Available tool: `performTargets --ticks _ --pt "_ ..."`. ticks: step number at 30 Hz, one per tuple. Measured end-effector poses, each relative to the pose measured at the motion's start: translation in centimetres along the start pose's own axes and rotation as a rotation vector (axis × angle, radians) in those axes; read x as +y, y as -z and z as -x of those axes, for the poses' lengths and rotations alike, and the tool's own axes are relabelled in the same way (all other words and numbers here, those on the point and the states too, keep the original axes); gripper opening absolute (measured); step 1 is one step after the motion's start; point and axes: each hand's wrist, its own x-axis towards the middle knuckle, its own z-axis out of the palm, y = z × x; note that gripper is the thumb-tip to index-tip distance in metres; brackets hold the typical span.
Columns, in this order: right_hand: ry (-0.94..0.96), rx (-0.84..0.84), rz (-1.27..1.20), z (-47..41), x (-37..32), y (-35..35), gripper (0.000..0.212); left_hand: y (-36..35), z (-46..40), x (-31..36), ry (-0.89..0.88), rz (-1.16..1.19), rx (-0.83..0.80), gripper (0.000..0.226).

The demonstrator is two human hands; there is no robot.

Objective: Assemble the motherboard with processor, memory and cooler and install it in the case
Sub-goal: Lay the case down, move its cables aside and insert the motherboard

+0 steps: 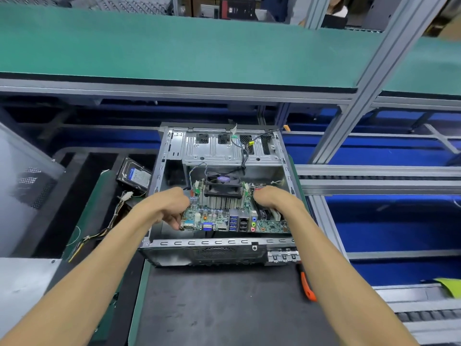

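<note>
Left hand point(172, 208) and right hand point(268, 196) each grip a motherboard point(217, 218) edge inside the case point(219, 250). Stiff but fragile, cooler point(223, 186) makes it top-heavy, so hold edges only.

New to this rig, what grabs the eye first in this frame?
The open metal case at centre, with both hands inside it gripping the green motherboard: the left hand at its left edge, the right hand at its right side. The black cooler fan sits on top of the board. A hard drive lies left of the case.
</note>
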Motion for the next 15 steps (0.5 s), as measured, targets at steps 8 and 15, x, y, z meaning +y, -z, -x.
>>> performTargets --ticks 8,15 --pt "-0.006 -0.083 0.073 -1.3 0.1 -0.5 0.052 0.2 -0.8 -1.0 0.016 0.044 -0.099 0.024" --pt "-0.055 -0.079 0.084 -2.9 0.1 -0.4 0.053 -0.3 -2.1 -0.5 0.034 0.009 -0.082 0.019"
